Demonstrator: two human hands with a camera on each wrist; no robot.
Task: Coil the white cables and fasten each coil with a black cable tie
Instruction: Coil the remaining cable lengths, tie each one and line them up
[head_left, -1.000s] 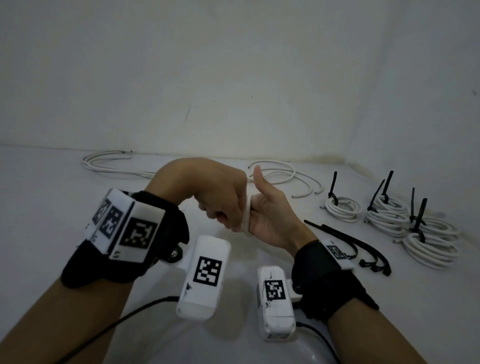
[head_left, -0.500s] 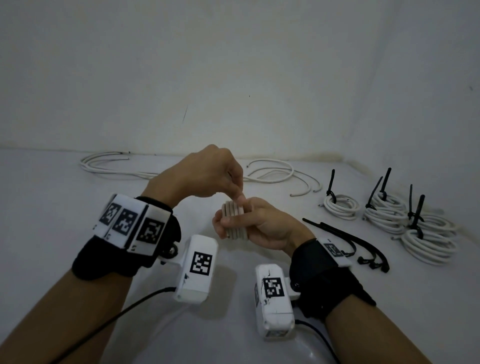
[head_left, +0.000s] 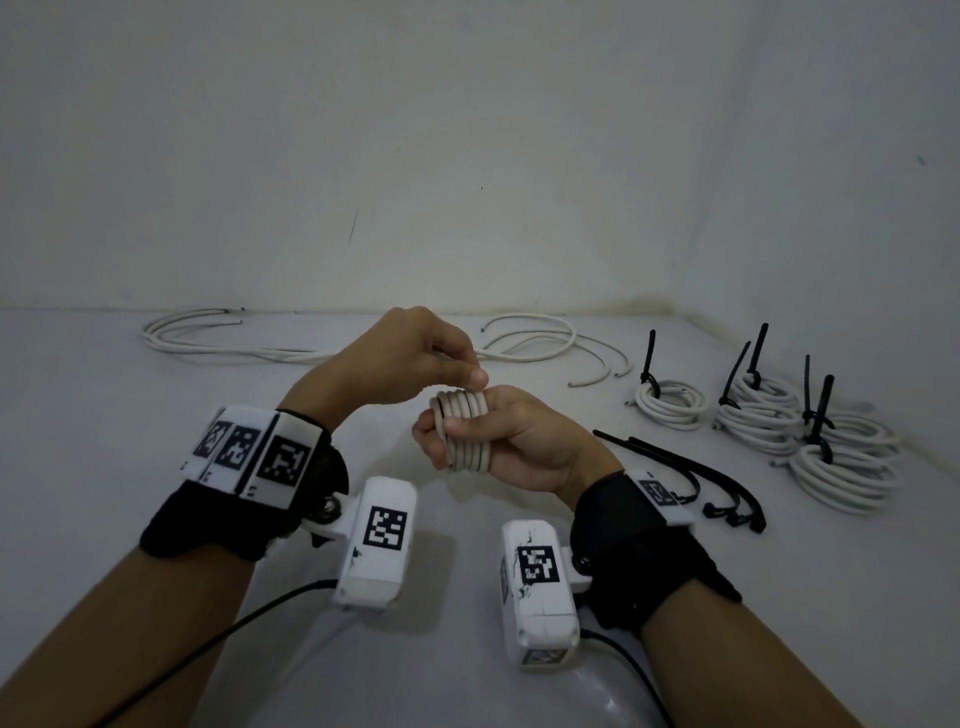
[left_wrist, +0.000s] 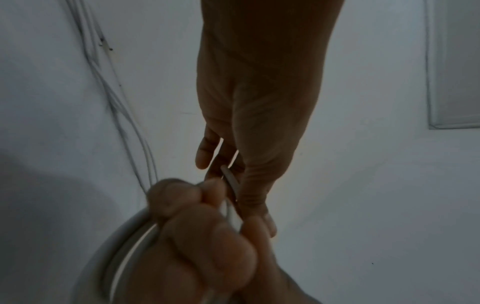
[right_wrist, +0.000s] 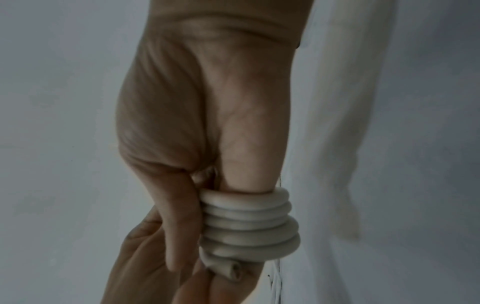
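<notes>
Coil: the white cable (head_left: 464, 435) now shows more turns wound round the right hand (head_left: 511, 441).
Left hand (head_left: 400, 364): lifts above the coil, pinching the cable end.
</notes>
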